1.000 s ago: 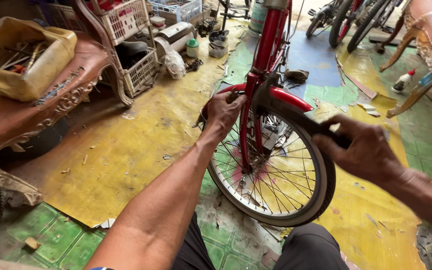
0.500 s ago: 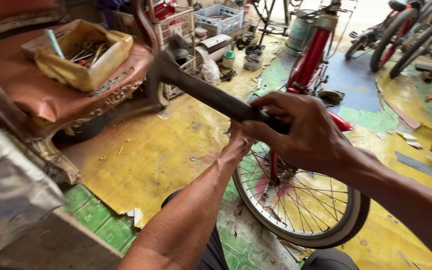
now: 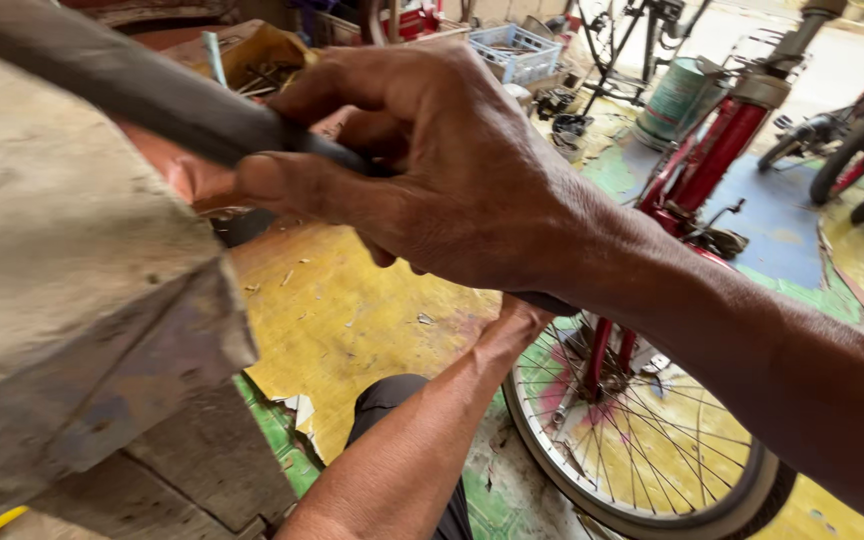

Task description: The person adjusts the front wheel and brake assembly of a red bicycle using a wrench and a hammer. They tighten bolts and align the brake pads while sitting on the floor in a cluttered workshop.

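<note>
A grey slab (image 3: 72,300) fills the space left of the hands, its top and bottom cut off. Below the right hand (image 3: 432,170) stands a red bicycle (image 3: 712,150), whose wheel (image 3: 652,440) runs partly out of view. The right hand is closed around a dark rubber tube (image 3: 152,95). The left hand (image 3: 517,325) reaches to the wheel's rim; its fingers are hidden, so its grip cannot be told.

Right hand (image 3: 432,170) raised, fingers curled; left hand (image 3: 517,325) low, outstretched
</note>
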`<move>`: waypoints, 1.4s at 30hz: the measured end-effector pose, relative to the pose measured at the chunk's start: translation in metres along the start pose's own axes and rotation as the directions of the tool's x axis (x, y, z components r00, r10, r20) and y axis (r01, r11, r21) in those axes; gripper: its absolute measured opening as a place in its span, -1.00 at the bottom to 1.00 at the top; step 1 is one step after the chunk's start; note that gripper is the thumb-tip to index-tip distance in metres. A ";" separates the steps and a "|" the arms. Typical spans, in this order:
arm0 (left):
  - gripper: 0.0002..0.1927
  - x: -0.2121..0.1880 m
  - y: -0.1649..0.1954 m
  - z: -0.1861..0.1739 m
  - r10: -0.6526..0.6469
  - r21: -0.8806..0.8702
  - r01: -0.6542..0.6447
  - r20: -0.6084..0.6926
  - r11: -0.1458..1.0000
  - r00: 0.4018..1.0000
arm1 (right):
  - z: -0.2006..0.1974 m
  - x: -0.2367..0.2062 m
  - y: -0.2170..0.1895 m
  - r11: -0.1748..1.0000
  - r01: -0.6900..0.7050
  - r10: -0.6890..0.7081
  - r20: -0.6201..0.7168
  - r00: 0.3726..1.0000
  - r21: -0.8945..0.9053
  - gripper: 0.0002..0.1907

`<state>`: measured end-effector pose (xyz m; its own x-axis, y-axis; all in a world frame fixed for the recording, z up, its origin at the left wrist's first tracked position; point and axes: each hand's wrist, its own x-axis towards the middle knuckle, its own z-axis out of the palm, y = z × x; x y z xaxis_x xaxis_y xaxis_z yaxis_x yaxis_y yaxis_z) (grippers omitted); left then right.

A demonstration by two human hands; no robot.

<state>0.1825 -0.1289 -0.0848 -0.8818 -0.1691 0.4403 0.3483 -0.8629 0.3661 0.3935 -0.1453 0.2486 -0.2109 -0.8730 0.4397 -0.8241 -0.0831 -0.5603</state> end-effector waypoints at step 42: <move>-0.63 0.001 -0.028 0.099 0.074 0.882 0.015 -0.057 0.470 0.996 | -0.057 -0.048 0.064 0.840 0.405 -0.483 -0.158 0.861 -0.361 -0.85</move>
<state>0.2036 -0.0574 -0.0138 -0.8702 -0.2594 0.4188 0.4307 0.0119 0.9024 0.3213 -0.0814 0.2317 0.1330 -0.6357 0.7604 -0.9676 -0.2495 -0.0394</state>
